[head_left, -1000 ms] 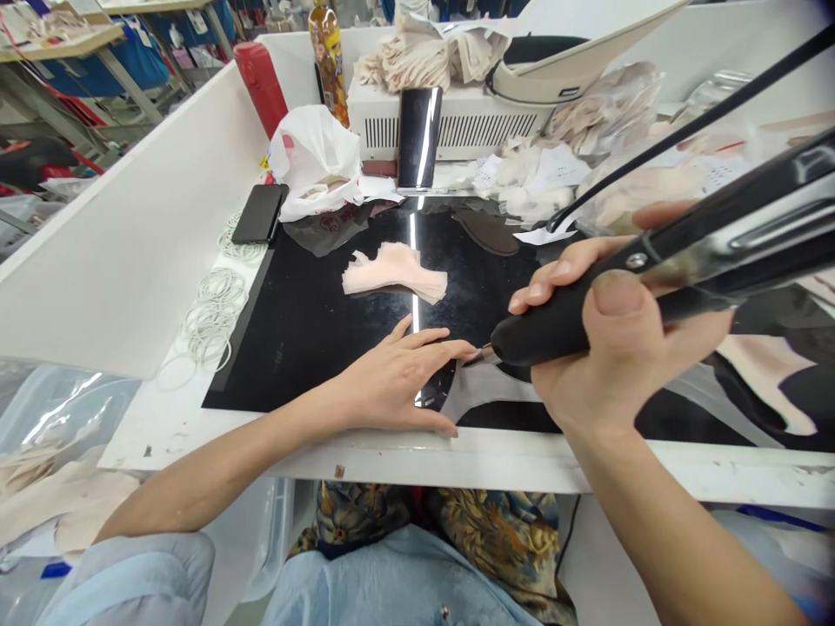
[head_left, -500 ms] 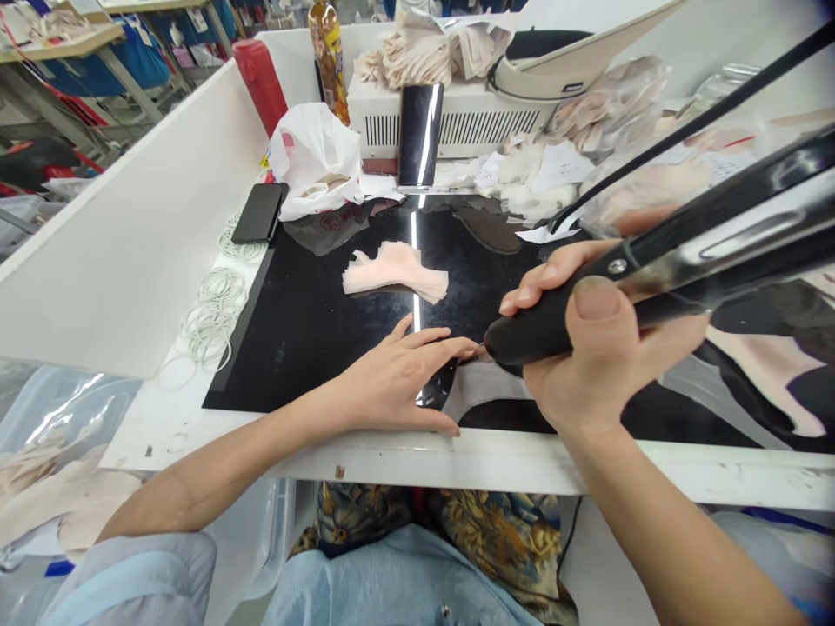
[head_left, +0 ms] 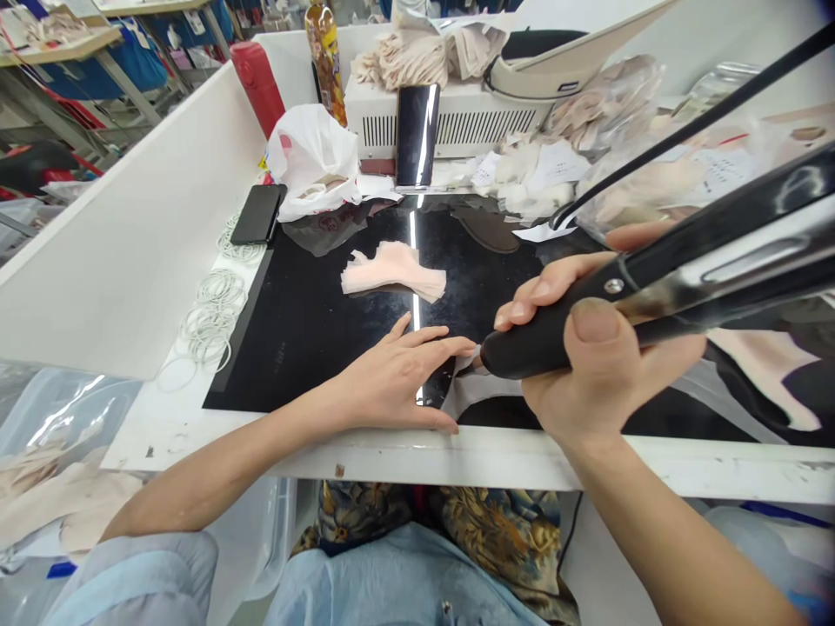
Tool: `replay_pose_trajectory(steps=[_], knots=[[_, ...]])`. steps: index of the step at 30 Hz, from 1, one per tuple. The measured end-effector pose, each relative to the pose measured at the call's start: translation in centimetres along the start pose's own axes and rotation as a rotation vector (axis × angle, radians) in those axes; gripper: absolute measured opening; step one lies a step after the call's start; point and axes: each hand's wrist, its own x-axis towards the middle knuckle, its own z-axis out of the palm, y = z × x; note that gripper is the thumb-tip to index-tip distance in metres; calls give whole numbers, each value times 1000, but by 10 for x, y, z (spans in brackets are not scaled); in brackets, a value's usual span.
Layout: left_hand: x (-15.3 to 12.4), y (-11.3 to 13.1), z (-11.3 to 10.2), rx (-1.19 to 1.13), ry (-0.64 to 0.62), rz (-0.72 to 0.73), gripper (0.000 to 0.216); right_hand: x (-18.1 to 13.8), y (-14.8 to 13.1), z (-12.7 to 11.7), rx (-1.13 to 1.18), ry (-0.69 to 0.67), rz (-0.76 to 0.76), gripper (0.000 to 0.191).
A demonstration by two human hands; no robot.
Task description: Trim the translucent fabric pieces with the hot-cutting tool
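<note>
My left hand [head_left: 397, 378] lies on the black work mat [head_left: 293, 330], fingers spread, its fingertips at the edge of a sheer whitish piece of fabric [head_left: 489, 389]. My right hand [head_left: 600, 356] is closed round a bulky black handheld tool [head_left: 541, 341] with a silver metal strip and a screw; its exact kind is unclear. The tool's thin dark tip reaches the sheer fabric just beside my left fingertips. Behind my left hand rests a small stack of pale pink cut fabric pieces [head_left: 395, 271]. More pale pink fabric [head_left: 763, 365] lies to the right, partly behind the tool.
White bands [head_left: 209, 322] and a black phone [head_left: 257, 215] line the left side. At the back are a white plastic bag [head_left: 313, 156], an upright phone [head_left: 417, 135], a red flask [head_left: 257, 87], a bottle [head_left: 326, 61] and a vented white box [head_left: 476, 129]. A black cord-like line [head_left: 691, 135] crosses the upper right.
My right hand and the tool have shifted slightly left, and the tool's tip now shows lower, over the sheer fabric. My left hand stays almost in place.
</note>
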Motion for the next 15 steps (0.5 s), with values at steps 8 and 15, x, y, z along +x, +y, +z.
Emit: replay_pose_trajectory(steps=[8, 15], knots=[[0, 0, 0, 3, 5, -3, 88, -2, -1, -3, 93, -25, 26, 37], [0, 1, 0, 21, 1, -4, 87, -8, -13, -1, 141, -56, 80, 38]])
